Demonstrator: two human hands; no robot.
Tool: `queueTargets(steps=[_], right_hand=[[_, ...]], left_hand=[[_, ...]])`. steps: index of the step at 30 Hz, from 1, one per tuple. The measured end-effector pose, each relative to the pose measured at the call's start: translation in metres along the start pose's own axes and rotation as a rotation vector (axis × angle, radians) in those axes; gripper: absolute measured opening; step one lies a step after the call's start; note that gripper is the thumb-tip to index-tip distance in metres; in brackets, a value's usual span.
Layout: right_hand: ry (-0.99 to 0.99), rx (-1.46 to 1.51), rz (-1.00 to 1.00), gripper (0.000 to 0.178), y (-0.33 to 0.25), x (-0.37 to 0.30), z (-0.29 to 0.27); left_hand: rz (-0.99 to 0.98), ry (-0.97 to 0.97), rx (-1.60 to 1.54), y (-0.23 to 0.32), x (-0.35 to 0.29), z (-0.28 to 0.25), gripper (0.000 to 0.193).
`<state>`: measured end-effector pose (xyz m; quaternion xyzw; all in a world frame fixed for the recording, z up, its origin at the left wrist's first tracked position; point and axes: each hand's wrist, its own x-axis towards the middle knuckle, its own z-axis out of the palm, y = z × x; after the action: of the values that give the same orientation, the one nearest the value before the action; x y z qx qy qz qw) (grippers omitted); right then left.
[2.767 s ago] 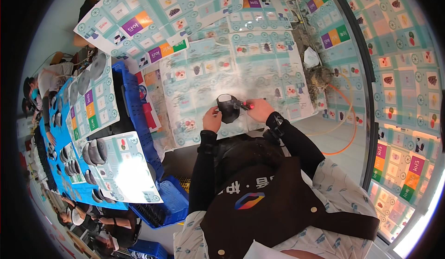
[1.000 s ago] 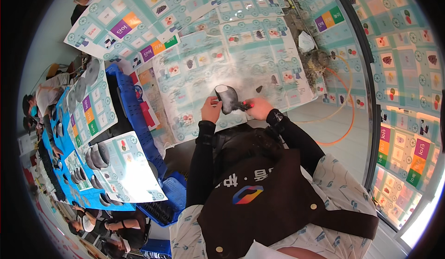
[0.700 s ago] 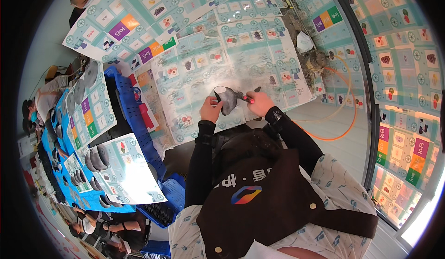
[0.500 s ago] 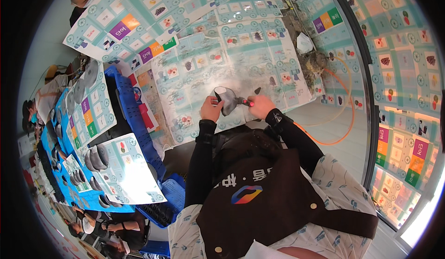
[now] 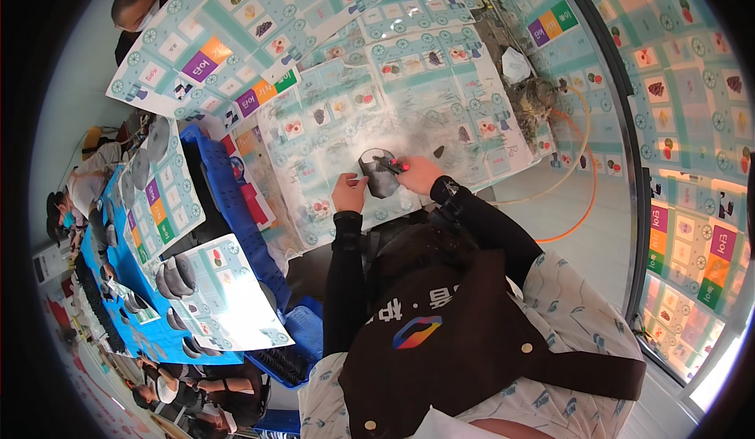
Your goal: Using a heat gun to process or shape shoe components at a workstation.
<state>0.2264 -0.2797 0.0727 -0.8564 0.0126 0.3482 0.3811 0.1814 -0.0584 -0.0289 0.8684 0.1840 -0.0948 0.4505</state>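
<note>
A dark grey curved piece [image 5: 381, 181], shaped like a shallow cup, is in front of me over the paper-covered table. At its left rim are the bent fingers of my left hand [image 5: 348, 193], thumb and forefinger closed on the edge. My right hand [image 5: 420, 175] grips a small red and black hand tool [image 5: 395, 165], whose dark front end lies over the upper part of the piece. I cannot make out its tip or its exact kind. Beside my right hand lies a small dark pointed object [image 5: 439, 152].
Blue crates [image 5: 224, 195] stand along the left, with similar grey pieces [image 5: 174, 279] on a sheet. An orange hose [image 5: 586, 211] loops at the right. A crumpled white item [image 5: 515, 65] sits beyond the table. Another person [image 5: 135, 7] is at the far left.
My right hand has moved left, bringing the red and black tool over the grey piece. The piece has turned and my left hand has shifted slightly left to its edge.
</note>
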Motion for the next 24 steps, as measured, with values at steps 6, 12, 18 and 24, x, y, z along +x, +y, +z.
queueTargets(steps=[6, 12, 18, 24], right_hand=[[0.076, 0.081, -0.04, 0.037, 0.014, 0.014, -0.007], [0.052, 0.04, -0.074, 0.035, 0.016, 0.02, -0.023], [-0.102, 0.094, -0.038, 0.031, 0.007, 0.011, -0.03], [-0.049, 0.026, -0.153, 0.032, 0.022, 0.021, -0.031]], left_hand=[[-0.104, -0.043, -0.152, -0.031, -0.008, -0.029, 0.037], [-0.176, -0.062, -0.286, -0.05, -0.02, -0.049, 0.028], [-0.21, -0.11, -0.308, -0.057, -0.029, -0.047, 0.029], [-0.206, -0.091, -0.321, -0.053, -0.024, -0.046, 0.028]])
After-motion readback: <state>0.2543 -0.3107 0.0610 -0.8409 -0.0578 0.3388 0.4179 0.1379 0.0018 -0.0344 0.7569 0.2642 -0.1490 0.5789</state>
